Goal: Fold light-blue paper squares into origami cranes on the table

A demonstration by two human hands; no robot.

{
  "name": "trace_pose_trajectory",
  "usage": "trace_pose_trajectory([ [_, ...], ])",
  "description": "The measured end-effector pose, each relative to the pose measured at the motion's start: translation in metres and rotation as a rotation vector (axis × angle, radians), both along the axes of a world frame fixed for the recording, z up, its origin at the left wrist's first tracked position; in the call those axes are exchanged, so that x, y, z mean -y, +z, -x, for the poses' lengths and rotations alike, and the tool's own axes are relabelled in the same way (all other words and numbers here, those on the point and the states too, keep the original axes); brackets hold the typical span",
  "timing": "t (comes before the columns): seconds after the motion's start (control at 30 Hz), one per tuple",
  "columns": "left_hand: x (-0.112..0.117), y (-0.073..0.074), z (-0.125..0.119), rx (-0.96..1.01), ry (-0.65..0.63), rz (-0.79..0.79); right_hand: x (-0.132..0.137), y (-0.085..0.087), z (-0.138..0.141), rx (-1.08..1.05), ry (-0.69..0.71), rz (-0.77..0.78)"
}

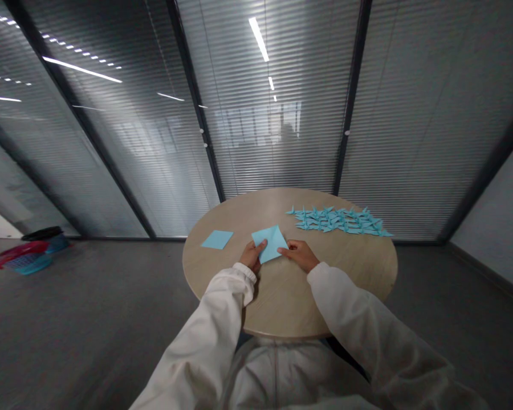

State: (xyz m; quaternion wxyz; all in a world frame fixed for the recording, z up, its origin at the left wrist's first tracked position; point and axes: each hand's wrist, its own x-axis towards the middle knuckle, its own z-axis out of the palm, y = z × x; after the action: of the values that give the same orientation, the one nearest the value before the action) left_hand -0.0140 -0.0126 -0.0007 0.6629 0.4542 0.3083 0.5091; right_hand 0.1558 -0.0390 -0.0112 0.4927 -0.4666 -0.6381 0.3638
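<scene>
Closest to the camera, pale trousers (277, 370) show at the bottom, with a white sleeve reaching forward on either side, the left sleeve (205, 324) ending in a gathered cuff. Past them lies the near edge of a round, wood-toned table (286, 307). Over its middle, both hands hold one light blue paper (270, 242). The left hand (251, 256) pinches its left side, thumb flat on top and fingers mostly hidden beneath. The right hand (301, 254) pinches the right edge near the lower corner, thumb on the upper face and fingers curled behind. Whether the paper touches the wood cannot be told.

Left of the left hand, well apart from it, a blue sheet (217, 240) lies flat on the table. Farther back and to the right, blue cranes (337, 220) stand packed in close rows, many touching, one at the left end a little apart.

Beyond the table at far left, a red-rimmed basket (28, 259) sits on the grey floor (123, 307), just beside a dark-topped bin (53, 239). Behind everything rise glass panels with blinds (277, 159), split by dark posts (348, 108) and carrying bright light streaks (259, 39).
</scene>
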Motion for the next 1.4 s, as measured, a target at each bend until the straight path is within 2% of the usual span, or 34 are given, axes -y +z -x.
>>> trace_pose_trajectory([
  [0.13, -0.003, -0.002, 0.001, -0.012, 0.03, -0.05, -0.003, -0.004, 0.0, 0.011, -0.027, 0.018],
  [0.27, -0.004, -0.005, 0.001, -0.071, 0.005, -0.078, -0.007, -0.008, 0.001, -0.141, 0.02, 0.09],
  [0.47, -0.008, -0.01, 0.003, -0.111, 0.047, -0.071, -0.014, -0.017, -0.003, -0.207, 0.036, 0.0],
  [0.6, -0.01, -0.01, 0.004, -0.095, 0.049, -0.041, -0.016, -0.02, -0.005, -0.163, -0.001, -0.064],
  [0.77, -0.01, -0.006, 0.005, -0.028, 0.07, 0.073, -0.012, -0.015, -0.006, -0.036, -0.007, -0.207],
  [0.93, -0.006, 0.001, 0.003, 0.056, 0.012, 0.16, -0.005, -0.011, -0.004, 0.131, -0.068, -0.295],
  [1.03, -0.004, 0.002, 0.001, 0.045, 0.034, 0.106, -0.004, -0.01, -0.001, 0.221, -0.084, -0.389],
  [1.2, -0.004, -0.002, 0.0, -0.137, 0.158, -0.053, 0.001, -0.004, 0.001, 0.261, -0.033, -0.457],
  [1.3, -0.004, -0.002, 0.002, -0.179, 0.168, -0.121, 0.004, 0.0, 0.003, 0.209, -0.016, -0.403],
  [1.4, -0.003, 0.001, 0.003, -0.206, 0.135, -0.169, 0.004, 0.001, 0.005, 0.136, -0.066, -0.265],
])
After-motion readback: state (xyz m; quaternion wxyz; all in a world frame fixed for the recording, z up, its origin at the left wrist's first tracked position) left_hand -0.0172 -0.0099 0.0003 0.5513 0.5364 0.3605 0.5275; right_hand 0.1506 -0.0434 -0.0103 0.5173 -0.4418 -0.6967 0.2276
